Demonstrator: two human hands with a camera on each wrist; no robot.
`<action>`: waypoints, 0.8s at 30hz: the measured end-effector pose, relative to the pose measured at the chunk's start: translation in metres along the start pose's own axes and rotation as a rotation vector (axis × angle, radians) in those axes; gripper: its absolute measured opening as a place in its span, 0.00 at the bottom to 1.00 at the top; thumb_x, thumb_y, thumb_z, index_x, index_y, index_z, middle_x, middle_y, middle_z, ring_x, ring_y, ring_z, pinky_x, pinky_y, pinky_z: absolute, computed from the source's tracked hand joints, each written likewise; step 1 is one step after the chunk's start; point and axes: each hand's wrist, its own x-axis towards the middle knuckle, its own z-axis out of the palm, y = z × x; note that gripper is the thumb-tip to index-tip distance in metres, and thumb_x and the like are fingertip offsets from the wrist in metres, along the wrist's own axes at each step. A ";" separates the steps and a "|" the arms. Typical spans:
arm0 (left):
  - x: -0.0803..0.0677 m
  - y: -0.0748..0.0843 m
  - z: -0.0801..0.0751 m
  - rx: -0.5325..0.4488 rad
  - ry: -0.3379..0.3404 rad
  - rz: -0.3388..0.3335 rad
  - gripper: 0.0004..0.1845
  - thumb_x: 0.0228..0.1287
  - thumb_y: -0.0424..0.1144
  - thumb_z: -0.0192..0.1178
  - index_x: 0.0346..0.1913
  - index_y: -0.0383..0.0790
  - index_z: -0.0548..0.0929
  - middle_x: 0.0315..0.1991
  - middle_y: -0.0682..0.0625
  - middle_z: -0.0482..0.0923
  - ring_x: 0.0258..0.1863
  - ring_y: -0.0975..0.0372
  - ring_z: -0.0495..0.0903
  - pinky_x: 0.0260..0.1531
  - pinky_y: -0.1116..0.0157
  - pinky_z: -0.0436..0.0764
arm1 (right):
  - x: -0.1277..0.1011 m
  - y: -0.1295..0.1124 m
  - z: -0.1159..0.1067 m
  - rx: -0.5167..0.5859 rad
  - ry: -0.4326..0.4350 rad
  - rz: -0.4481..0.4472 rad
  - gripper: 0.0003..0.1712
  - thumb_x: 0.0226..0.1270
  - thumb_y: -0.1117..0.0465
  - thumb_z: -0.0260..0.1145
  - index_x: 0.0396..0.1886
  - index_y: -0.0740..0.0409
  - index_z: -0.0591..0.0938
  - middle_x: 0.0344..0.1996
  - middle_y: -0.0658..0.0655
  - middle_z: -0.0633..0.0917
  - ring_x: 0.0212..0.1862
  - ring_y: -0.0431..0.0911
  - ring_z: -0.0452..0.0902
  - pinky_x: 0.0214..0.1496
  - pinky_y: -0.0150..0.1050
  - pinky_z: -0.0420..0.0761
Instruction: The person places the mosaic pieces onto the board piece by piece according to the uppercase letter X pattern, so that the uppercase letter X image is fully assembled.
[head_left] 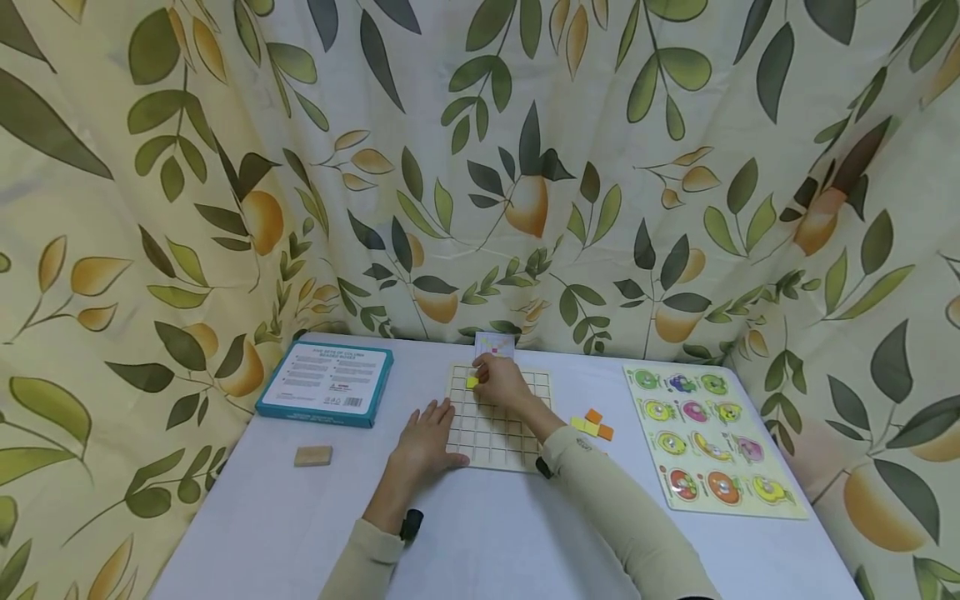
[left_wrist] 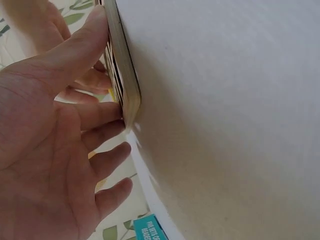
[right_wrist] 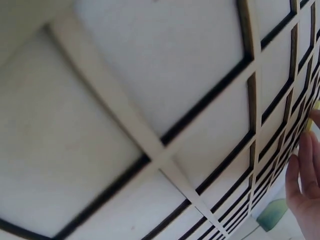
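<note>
A square wooden grid board [head_left: 498,437] lies on the white table. My left hand [head_left: 424,442] rests at its left side, fingers relaxed; in the left wrist view the thumb [left_wrist: 82,42] lies along the board's edge and the other fingertips reach its corner. Over the far left cells, my right hand [head_left: 501,383] pinches a small yellow square tile [head_left: 472,382] with curled fingers. The same tile [right_wrist: 308,125] shows only partly at the fingertips in the right wrist view. Just beyond this hand stands a small card with a coloured pattern [head_left: 495,342].
Several loose yellow and orange tiles [head_left: 591,425] lie right of the board. Farther right is a fruit picture board [head_left: 708,437]. A teal box [head_left: 326,383] and a small wooden block [head_left: 312,456] lie on the left. A leaf-patterned curtain [head_left: 480,208] hangs behind the table.
</note>
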 end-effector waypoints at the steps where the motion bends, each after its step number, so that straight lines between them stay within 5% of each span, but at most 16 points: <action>1: -0.001 0.001 -0.001 0.003 -0.001 0.000 0.54 0.59 0.60 0.75 0.79 0.34 0.64 0.82 0.41 0.57 0.82 0.47 0.53 0.80 0.45 0.54 | -0.001 0.000 0.000 0.005 0.002 -0.001 0.23 0.57 0.68 0.79 0.53 0.62 0.85 0.38 0.53 0.89 0.41 0.46 0.87 0.48 0.42 0.87; 15: -0.002 0.004 -0.003 -0.017 -0.017 0.015 0.54 0.60 0.60 0.74 0.79 0.32 0.63 0.82 0.39 0.56 0.82 0.46 0.52 0.80 0.45 0.54 | -0.010 0.005 -0.004 0.110 -0.032 0.009 0.20 0.61 0.70 0.75 0.54 0.62 0.86 0.43 0.53 0.91 0.47 0.48 0.88 0.53 0.42 0.87; 24: -0.004 0.003 -0.006 -0.020 -0.015 0.011 0.54 0.60 0.59 0.74 0.79 0.31 0.63 0.82 0.39 0.57 0.82 0.46 0.53 0.80 0.46 0.54 | -0.020 -0.005 -0.013 0.132 -0.127 -0.009 0.20 0.66 0.67 0.75 0.57 0.62 0.85 0.47 0.56 0.91 0.51 0.50 0.87 0.57 0.46 0.85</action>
